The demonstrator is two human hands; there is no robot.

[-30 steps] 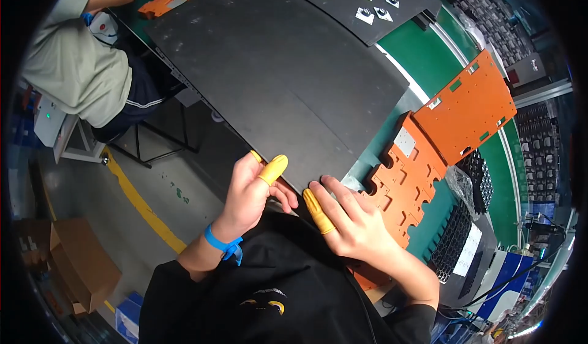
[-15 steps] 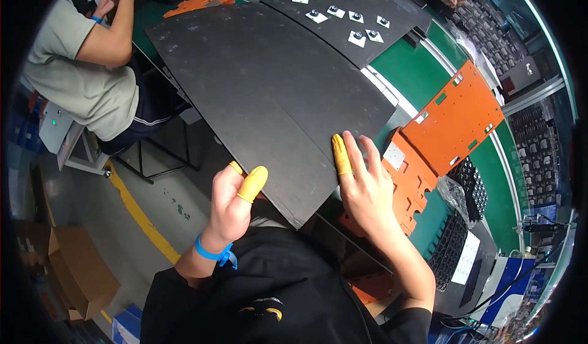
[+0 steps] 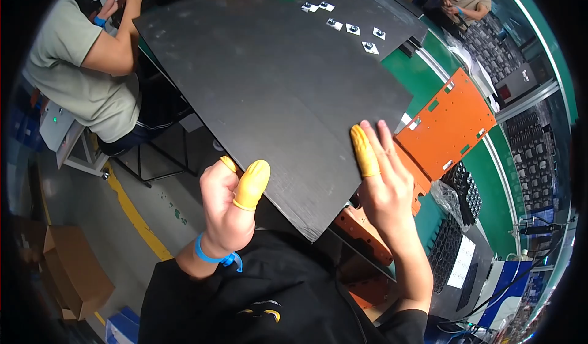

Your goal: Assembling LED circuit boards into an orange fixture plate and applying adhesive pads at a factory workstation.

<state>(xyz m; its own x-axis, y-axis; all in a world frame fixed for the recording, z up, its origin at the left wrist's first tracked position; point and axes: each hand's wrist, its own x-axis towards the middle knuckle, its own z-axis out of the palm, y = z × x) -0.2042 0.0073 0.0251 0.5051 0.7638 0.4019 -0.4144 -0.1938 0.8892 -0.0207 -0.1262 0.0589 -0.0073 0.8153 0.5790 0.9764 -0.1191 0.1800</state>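
Far left of the grip, a seated co-worker [image 3: 86,74] in a pale green shirt works at the table's far end, well apart from the holder. Below that, bare floor with a yellow floor line [image 3: 131,215] and a cardboard box [image 3: 67,270]. The left hand [image 3: 229,206], blue wristband, yellow finger cots on thumb and forefinger, pinches the near left edge of a large dark grey sheet [image 3: 269,93]: thumb on top, fingers apparently curled beneath, though the underside is hidden so I cannot be sure how many bear on it. The sheet spreads away from the grip over the green table [image 3: 422,56], its near corner pointing down between the two hands and overhanging the table edge. The right hand [image 3: 383,185] lies flat and spread on the sheet's right edge, one cot on the forefinger, pressing rather than gripping. Just right of it, touching or nearly so, sits an orange fixture plate [image 3: 450,123]; beyond that, black trays [image 3: 465,191]. Small white-edged parts [image 3: 352,28] rest on another dark sheet at the far side. Risk, as I judge it: a one-edge pinch on so wide a panel could let it sag or pivot, and its right edge could catch the orange plate. Open room lies left of the grip, over the floor; the right is crowded.
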